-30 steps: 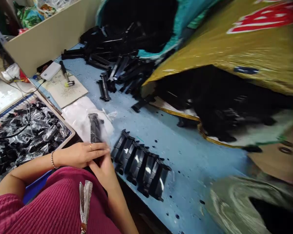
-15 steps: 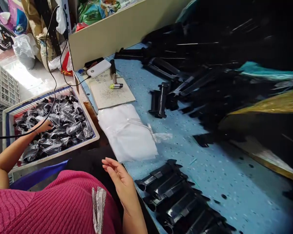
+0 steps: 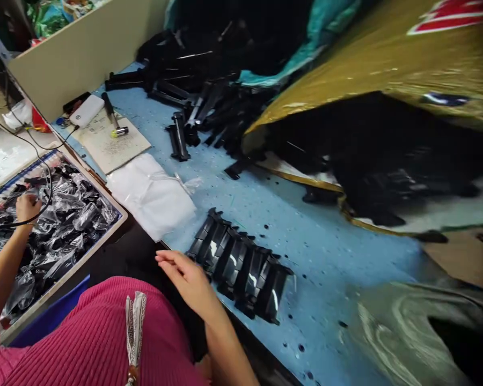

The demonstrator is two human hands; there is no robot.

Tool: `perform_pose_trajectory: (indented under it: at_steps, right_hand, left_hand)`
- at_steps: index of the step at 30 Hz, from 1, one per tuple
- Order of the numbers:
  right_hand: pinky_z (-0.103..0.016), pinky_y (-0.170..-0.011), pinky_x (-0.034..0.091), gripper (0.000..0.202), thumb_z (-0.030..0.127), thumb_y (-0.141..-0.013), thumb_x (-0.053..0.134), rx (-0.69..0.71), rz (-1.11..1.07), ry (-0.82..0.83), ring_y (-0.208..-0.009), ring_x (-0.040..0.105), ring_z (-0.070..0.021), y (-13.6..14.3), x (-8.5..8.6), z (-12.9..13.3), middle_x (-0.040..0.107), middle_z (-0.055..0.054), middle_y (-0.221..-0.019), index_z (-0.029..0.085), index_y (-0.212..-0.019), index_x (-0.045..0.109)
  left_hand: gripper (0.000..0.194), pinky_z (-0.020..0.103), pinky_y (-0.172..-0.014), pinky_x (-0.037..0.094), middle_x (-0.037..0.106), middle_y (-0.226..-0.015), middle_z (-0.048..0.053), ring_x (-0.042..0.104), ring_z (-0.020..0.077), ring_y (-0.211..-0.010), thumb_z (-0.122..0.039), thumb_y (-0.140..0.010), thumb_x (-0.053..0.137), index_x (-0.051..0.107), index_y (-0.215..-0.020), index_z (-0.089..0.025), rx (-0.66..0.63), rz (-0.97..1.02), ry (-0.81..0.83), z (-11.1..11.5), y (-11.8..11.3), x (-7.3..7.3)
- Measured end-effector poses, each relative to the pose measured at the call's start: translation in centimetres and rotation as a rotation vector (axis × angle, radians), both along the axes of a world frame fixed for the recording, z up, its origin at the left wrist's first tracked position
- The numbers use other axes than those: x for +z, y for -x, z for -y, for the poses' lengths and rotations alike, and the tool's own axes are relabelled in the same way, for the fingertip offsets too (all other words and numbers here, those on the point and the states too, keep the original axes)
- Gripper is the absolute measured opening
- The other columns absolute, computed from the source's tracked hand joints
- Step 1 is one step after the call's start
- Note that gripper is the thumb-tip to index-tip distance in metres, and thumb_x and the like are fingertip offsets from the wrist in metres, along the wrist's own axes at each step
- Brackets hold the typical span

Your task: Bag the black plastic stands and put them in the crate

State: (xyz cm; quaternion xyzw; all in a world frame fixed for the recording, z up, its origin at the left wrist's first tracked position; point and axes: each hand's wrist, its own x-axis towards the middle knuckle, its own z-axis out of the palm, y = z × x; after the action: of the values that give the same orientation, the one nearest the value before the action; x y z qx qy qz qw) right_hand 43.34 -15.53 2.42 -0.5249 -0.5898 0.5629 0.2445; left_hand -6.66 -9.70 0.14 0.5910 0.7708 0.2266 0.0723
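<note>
My left hand [image 3: 27, 208] reaches into a shallow plastic crate [image 3: 111, 219] at the left. Its fingers bend down onto black parts in clear bags [image 3: 64, 206]; the fingertips are too hidden to show whether they grip one. My right hand [image 3: 187, 281] hovers by the table's near edge, fingers stretched out and nothing in them. Just beyond it, a row of black plastic parts [image 3: 241, 262] lies side by side on the blue table [image 3: 326, 279]. A stack of white plastic bags [image 3: 151, 195] rests between the crate and that row.
A hammer [image 3: 115, 118] lies on a board [image 3: 108, 145] beside a white power bank [image 3: 87, 111]. Loose black parts [image 3: 179, 136] spread from a pile at the back. A gold sack [image 3: 346, 69] gapes at the right. A black cable [image 3: 50, 179] hangs over the crate.
The view has swung right, bringing the gold sack further in. My left hand remains over the bagged parts, its fingers bent down. My right hand is still empty near the row.
</note>
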Motion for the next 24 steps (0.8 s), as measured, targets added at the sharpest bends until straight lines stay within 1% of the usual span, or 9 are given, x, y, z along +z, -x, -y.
perform_pose_trajectory:
  at_steps: [2,3,6,8,10,13,17,21,24]
  right_hand:
    - [-0.039,-0.082,0.056,0.027,0.043,-0.101,0.052,-0.054,0.373,-0.121,-0.089,0.073,-0.025,-2.6,1.0,-0.9,0.078,-0.008,-0.097,0.027,-0.105,0.073]
    - [-0.038,-0.076,0.055,0.028,0.041,-0.102,0.05,-0.082,0.595,-0.153,-0.083,0.073,-0.0259,-3.6,1.4,-1.4,0.077,-0.01,-0.09,0.024,-0.1,0.073]
    - [-0.037,-0.068,0.05,0.026,0.038,-0.101,0.054,-0.077,1.113,-0.212,-0.081,0.071,-0.0309,-4.3,2.0,-2.9,0.073,-0.019,-0.085,0.017,-0.094,0.067]
    - [-0.037,-0.068,0.05,0.023,0.036,-0.098,0.059,-0.03,1.203,-0.245,-0.089,0.071,-0.035,-3.6,1.9,-3.5,0.072,-0.024,-0.093,0.013,-0.1,0.063]
    - [-0.037,-0.071,0.05,0.026,0.033,-0.096,0.063,-0.029,1.174,-0.241,-0.096,0.07,-0.036,-2.8,1.7,-3.8,0.07,-0.024,-0.102,0.012,-0.112,0.059]
    - [-0.036,-0.073,0.051,0.039,0.024,-0.094,0.062,-0.106,1.09,-0.204,-0.094,0.071,-0.0326,-2.8,1.0,-3.9,0.068,-0.021,-0.108,0.013,-0.13,0.052]
    - [-0.04,-0.081,0.054,0.041,0.021,-0.091,0.058,-0.214,0.86,-0.193,-0.094,0.07,-0.0292,-5.1,-0.3,-3.9,0.069,-0.017,-0.113,0.014,-0.131,0.057]
    - [-0.04,-0.084,0.057,0.04,0.034,-0.083,0.067,-0.436,0.244,0.0,-0.089,0.068,-0.0233,-6.9,-0.8,-3.9,0.072,-0.007,-0.104,0.021,-0.121,0.064]
    - [-0.032,-0.064,0.056,0.038,0.047,-0.076,0.076,-0.549,-0.324,0.188,-0.076,0.066,-0.0199,-5.2,-0.2,-3.6,0.07,-0.003,-0.089,0.024,-0.105,0.068]
  left_hand:
    - [0.019,0.038,-0.077,0.05,0.053,-0.072,0.001,0.057,0.0203,-0.075,-0.034,-0.086,0.06,0.052,-0.079,-0.019,0.003,0.005,-0.027,-1.4,-6.3,-1.0]
    - [0.018,0.035,-0.076,0.051,0.059,-0.079,0.002,0.058,0.0191,-0.075,-0.035,-0.088,0.061,0.057,-0.084,-0.018,-0.078,0.03,-0.021,-1.7,-10.0,-1.0]
    - [0.019,0.034,-0.085,0.054,0.067,-0.087,0.006,0.064,0.0194,-0.086,-0.034,-0.098,0.057,0.065,-0.087,-0.021,-0.657,0.068,-0.017,-1.7,-21.7,0.1]
    - [0.019,0.039,-0.087,0.055,0.069,-0.096,0.01,0.064,0.0237,-0.091,-0.037,-0.096,0.063,0.068,-0.093,-0.019,-0.847,-0.022,-0.031,-1.7,-27.7,0.6]
    - [0.014,0.041,-0.084,0.056,0.069,-0.099,0.014,0.063,0.0267,-0.093,-0.028,-0.095,0.064,0.069,-0.093,-0.015,-0.88,-0.116,0.014,-2.2,-30.9,0.7]
    - [0.014,0.037,-0.08,0.056,0.068,-0.092,0.012,0.064,0.0233,-0.089,-0.012,-0.093,0.06,0.068,-0.081,-0.015,-0.833,-0.042,0.133,-4.1,-31.4,0.3]
    - [0.017,0.029,-0.072,0.054,0.065,-0.081,0.004,0.062,0.0159,-0.075,-0.02,-0.087,0.069,0.064,-0.071,-0.017,-0.768,0.293,0.238,-6.5,-29.4,0.4]
    - [0.03,0.029,-0.08,0.054,0.068,-0.081,0.006,0.068,0.0199,-0.095,-0.026,-0.092,0.062,0.064,-0.063,-0.018,-0.803,0.518,0.276,-7.2,-28.6,0.7]
    - [0.022,0.028,-0.075,0.054,0.07,-0.087,0.006,0.069,0.0187,-0.089,-0.026,-0.086,0.068,0.068,-0.066,-0.018,-0.76,0.589,0.286,-7.0,-28.7,0.7]
